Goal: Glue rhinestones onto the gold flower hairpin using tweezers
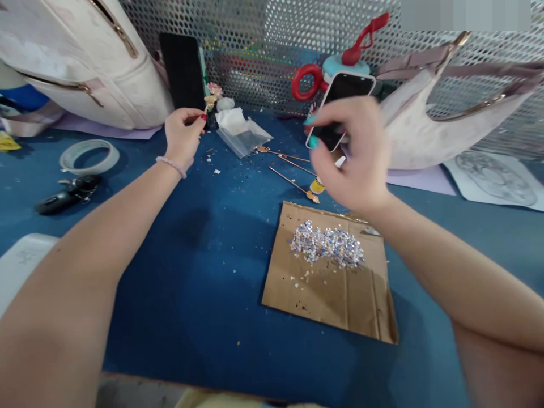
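Observation:
My left hand reaches to the back of the table, thumb and index finger pinched beside a small cluster of flower ornaments. Whatever is in that pinch is too small to make out. My right hand is raised and slightly blurred, thumb and index finger apart with nothing visible between them. Behind it a phone with a white edge leans upright. Below the right hand lies a cardboard piece bearing a pile of glittery flakes. Thin metal sticks with ornamented ends and a small yellow-labelled bottle lie nearby.
A clear plastic bag with white tissue lies near the mesh panel. A black phone stands by a pale backpack. Tape and a black object lie left. Another pale bag stands right.

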The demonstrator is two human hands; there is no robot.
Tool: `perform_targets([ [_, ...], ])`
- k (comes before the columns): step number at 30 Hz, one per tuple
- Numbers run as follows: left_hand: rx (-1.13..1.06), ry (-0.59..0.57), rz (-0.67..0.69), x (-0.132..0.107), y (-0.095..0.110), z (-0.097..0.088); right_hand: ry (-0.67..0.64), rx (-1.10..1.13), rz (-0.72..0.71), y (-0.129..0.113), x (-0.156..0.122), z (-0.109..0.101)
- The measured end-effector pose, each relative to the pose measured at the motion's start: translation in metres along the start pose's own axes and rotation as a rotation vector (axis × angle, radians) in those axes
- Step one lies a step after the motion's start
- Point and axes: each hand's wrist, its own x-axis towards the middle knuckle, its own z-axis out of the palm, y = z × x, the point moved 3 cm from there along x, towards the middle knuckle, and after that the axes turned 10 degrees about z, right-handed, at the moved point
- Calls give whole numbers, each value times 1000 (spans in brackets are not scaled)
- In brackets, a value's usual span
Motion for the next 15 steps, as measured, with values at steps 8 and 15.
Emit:
perform_targets([
  [8,13,21,-22,-4,-4,-2,-259,98,568,39,136,171],
  [15,15,7,4,-5,-4,2,-255,81,718,78,153,208],
])
